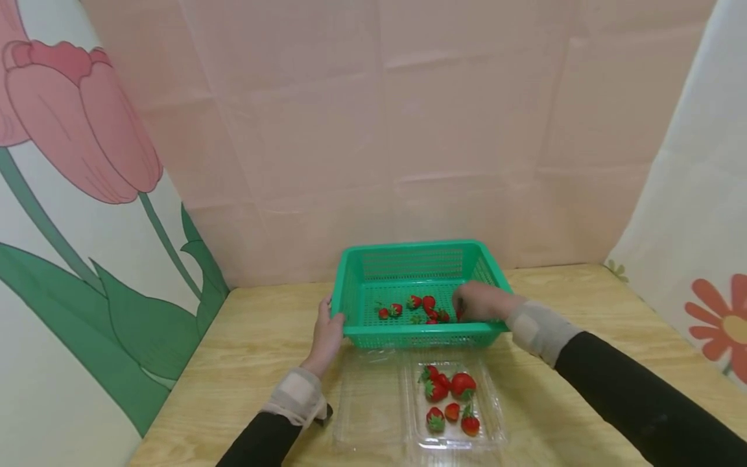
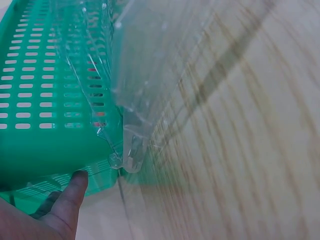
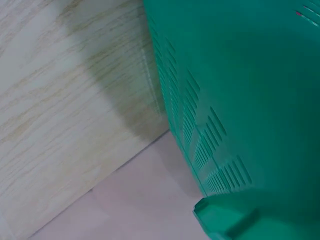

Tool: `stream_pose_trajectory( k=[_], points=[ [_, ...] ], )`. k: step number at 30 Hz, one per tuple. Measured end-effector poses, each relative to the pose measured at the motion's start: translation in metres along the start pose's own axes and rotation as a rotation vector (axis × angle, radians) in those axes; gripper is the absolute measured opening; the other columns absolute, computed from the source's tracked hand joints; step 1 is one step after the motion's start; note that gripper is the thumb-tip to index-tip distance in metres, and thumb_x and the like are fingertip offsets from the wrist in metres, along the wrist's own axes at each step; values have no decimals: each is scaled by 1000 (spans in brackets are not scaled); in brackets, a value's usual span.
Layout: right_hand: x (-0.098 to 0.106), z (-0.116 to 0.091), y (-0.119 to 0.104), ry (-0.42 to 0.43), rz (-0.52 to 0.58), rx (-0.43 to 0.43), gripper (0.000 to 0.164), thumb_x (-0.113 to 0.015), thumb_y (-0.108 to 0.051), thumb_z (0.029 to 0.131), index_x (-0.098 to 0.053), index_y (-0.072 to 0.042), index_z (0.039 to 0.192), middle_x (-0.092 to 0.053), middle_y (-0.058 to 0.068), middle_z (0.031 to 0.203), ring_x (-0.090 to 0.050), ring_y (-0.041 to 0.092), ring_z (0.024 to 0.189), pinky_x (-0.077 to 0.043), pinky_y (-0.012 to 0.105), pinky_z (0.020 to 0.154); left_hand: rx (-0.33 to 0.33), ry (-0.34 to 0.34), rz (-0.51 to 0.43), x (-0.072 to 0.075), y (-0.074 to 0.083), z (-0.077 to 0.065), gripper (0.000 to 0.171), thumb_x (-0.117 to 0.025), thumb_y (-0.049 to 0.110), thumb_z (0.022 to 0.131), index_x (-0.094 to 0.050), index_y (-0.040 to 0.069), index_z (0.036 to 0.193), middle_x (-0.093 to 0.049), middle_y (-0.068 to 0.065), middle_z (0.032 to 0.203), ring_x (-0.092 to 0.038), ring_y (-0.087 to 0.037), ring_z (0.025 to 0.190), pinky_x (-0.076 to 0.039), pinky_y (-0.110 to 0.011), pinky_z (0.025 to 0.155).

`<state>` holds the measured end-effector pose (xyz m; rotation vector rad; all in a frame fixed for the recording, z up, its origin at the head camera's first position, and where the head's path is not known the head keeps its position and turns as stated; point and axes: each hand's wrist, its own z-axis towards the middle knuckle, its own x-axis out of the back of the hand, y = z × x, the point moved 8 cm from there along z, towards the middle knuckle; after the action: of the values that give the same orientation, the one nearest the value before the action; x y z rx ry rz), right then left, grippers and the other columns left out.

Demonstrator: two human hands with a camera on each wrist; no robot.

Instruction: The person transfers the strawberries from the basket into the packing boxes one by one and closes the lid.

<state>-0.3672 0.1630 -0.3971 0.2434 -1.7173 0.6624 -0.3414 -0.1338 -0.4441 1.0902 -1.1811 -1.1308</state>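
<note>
A green plastic basket (image 1: 417, 336) with slotted walls stands at the back of the table, with several red strawberries (image 1: 414, 301) on its floor. My left hand (image 1: 327, 334) grips its left side near the front corner; the thumb (image 2: 70, 200) lies against the green wall in the left wrist view. Over the front right rim, my right hand (image 1: 484, 301) reaches inside, fingers curled down, with a bit of red strawberry showing at the fingertips. The right wrist view shows only the basket's wall (image 3: 240, 100), not the fingers.
In front of the basket lies an opened clear plastic clamshell box (image 1: 495, 415), lid half to the left, several strawberries (image 1: 463, 386) in its right half. A pink cloth wall (image 1: 408, 130) rises right behind the wooden table (image 1: 560, 363). Printed sheets flank both sides.
</note>
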Motion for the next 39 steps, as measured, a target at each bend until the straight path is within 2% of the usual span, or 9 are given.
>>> stream_pose_trajectory(
  k=[6,10,16,22,30,34,39],
  points=[
    [12,-5,-2,35,15,12,14,-77,-5,78,-65,-6,85,-64,-1,82,-62,20,80,-53,38,71,36,11,9,0,-1,0,57,-38,12,96,-23,10,151,-45,-18,140,-44,-33,127,-35,-52,104],
    [19,-9,-3,74,13,34,14,-77,-5,78,-66,-7,86,-63,-3,79,-60,16,77,-52,36,68,37,8,2,0,-1,0,57,-38,11,96,-23,11,151,-44,-17,141,-43,-32,129,-34,-51,104],
    [32,-21,-17,109,57,56,12,-75,-4,81,-65,-8,84,-62,-5,76,-57,13,71,-50,34,65,25,2,-4,0,0,0,56,-37,10,97,-23,10,151,-42,-18,143,-41,-34,130,-34,-52,104],
    [39,-34,-30,132,96,67,11,-75,-7,84,-65,-11,87,-63,-7,77,-58,9,70,-49,32,65,39,-20,-11,0,-1,1,57,-36,9,98,-20,7,152,-40,-20,144,-40,-35,130,-33,-52,104],
    [47,-57,-68,193,82,181,14,-76,-8,83,-66,-12,92,-63,-8,85,-60,8,76,-51,30,68,40,-15,-13,-1,-2,1,57,-37,10,98,-21,8,152,-40,-21,144,-40,-35,130,-33,-53,104],
    [44,-68,-91,186,81,242,18,-77,-6,81,-65,-13,93,-63,-10,86,-59,6,75,-52,30,69,31,6,6,0,-1,1,56,-37,10,97,-24,9,151,-43,-19,142,-43,-33,128,-34,-51,104],
    [34,-79,-115,139,120,308,23,-78,-1,78,-64,-14,90,-62,-11,85,-58,6,75,-52,31,68,26,14,3,0,0,0,56,-38,11,96,-25,10,150,-45,-19,140,-45,-33,126,-35,-51,103]
  ],
)
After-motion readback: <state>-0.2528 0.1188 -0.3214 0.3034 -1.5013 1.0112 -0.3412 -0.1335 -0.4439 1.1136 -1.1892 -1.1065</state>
